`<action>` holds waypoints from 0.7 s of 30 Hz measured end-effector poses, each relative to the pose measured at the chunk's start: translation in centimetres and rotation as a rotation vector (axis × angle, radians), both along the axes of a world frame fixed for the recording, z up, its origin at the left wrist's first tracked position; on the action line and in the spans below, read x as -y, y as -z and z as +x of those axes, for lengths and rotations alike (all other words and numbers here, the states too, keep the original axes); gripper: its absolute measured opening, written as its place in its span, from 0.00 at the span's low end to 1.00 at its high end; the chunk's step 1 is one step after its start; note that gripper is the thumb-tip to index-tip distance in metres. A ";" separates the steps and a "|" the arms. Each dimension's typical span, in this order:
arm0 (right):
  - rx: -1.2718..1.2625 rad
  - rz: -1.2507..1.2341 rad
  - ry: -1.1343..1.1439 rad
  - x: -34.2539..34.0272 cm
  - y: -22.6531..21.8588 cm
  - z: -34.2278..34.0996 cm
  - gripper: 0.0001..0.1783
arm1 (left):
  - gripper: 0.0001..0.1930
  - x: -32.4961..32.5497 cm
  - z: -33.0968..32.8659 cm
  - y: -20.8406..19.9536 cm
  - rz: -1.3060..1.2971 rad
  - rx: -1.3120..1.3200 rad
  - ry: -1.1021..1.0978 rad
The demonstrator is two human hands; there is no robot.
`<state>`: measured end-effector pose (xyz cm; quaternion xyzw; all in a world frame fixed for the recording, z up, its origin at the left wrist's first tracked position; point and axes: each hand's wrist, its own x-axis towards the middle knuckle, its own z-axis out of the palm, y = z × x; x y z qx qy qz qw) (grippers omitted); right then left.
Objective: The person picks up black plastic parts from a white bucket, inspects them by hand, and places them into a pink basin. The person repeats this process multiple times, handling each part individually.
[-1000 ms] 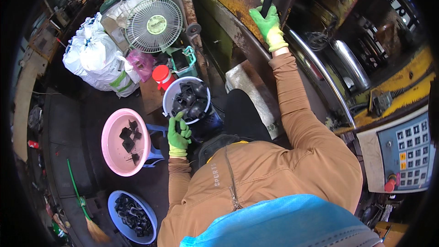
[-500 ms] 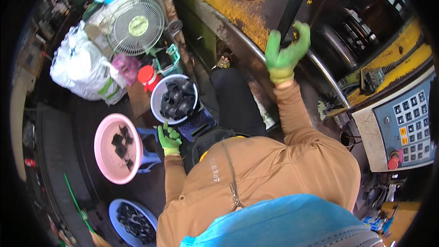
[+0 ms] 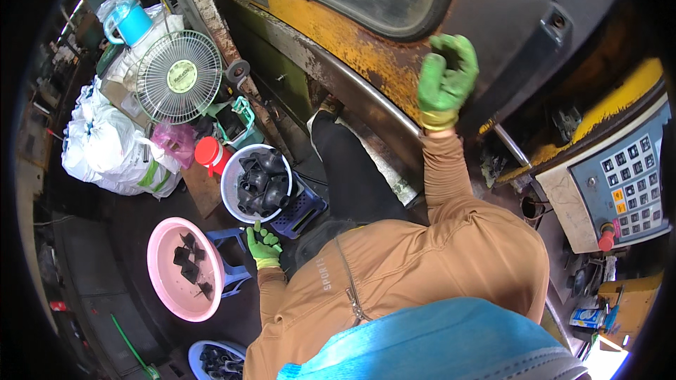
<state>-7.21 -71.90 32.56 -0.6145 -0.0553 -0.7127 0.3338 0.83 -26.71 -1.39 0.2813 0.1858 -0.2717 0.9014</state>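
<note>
My right hand (image 3: 448, 79), in a green glove with a yellow cuff, is raised in front of the sliding yellow-and-brown machine door (image 3: 394, 63). Its fingers are apart and curved, with nothing visible in them. Right of it is the door's black handle (image 3: 524, 63). My left hand (image 3: 264, 246), gloved alike, is low beside my lap, its fingers mostly curled; whatever they may hold is too small to make out. Just beyond it, a white basin (image 3: 226, 193) holds black, cup-like moulded parts (image 3: 264, 186). A pink basin (image 3: 156, 274) with dark scraps (image 3: 186, 264) stands to its left.
A control panel (image 3: 623, 176) with a red button (image 3: 606, 238) is at the right. A fan (image 3: 182, 74), white bags (image 3: 105, 148) and a red jug (image 3: 210, 153) stand far left. Blue stools (image 3: 299, 207) are near the basins; another basin (image 3: 201, 345) holds black parts.
The door has slid rightward across the machine's opening, covering the inside seen before. My right hand stays raised, its fingers now more curved. My left hand remains low by the basin. The view has shifted.
</note>
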 end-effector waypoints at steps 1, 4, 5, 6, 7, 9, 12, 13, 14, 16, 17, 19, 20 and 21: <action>0.054 0.041 -0.071 -0.1 0.0 -0.7 0.25 | 0.18 0.0 0.0 0.0 0.005 -0.009 0.000; 0.112 -0.009 -0.084 -0.2 -0.3 -2.6 0.25 | 0.17 0.2 -0.3 -0.1 0.073 -0.061 -0.023; 0.086 -0.058 -0.028 -0.1 -0.4 -3.0 0.23 | 0.17 0.3 -0.3 -0.2 0.088 -0.077 -0.039; 0.084 -0.160 0.027 0.2 -0.5 -3.2 0.22 | 0.16 0.4 -0.4 -0.3 0.102 -0.092 -0.052; -0.062 -0.270 0.312 0.5 -0.7 -3.7 0.19 | 0.16 0.4 -0.4 -0.4 0.111 -0.097 -0.060; -0.133 -0.503 0.632 1.4 -0.9 -3.6 0.16 | 0.15 0.5 -0.4 -0.5 0.108 -0.109 -0.064; -0.189 -0.527 0.728 2.1 -0.9 -3.1 0.15 | 0.15 0.4 -0.5 -0.8 0.089 -0.125 -0.067; -0.168 -0.539 0.721 2.1 -0.8 -2.7 0.15 | 0.15 0.3 -0.6 -0.9 0.104 -0.123 -0.072; -0.185 -0.545 0.742 2.1 -0.9 -2.3 0.15 | 0.16 0.3 -0.7 -1.0 0.082 -0.115 -0.064; -0.192 -0.564 0.762 2.0 -1.1 -0.9 0.15 | 0.16 0.2 -0.8 -1.2 0.044 -0.112 -0.062; -0.164 -0.576 0.746 2.0 -1.3 0.0 0.15 | 0.17 0.2 -0.8 -1.4 0.014 -0.136 -0.071; -0.170 -0.571 0.737 2.0 -1.4 2.1 0.13 | 0.21 0.3 -0.7 -1.8 0.102 -0.146 -0.113; -0.194 -0.551 0.688 2.0 -1.4 3.2 0.12 | 0.23 0.5 -0.6 -2.0 0.109 -0.161 -0.137; -0.230 -0.529 0.625 2.0 -1.2 4.2 0.12 | 0.23 0.7 -0.6 -2.3 0.110 -0.117 -0.150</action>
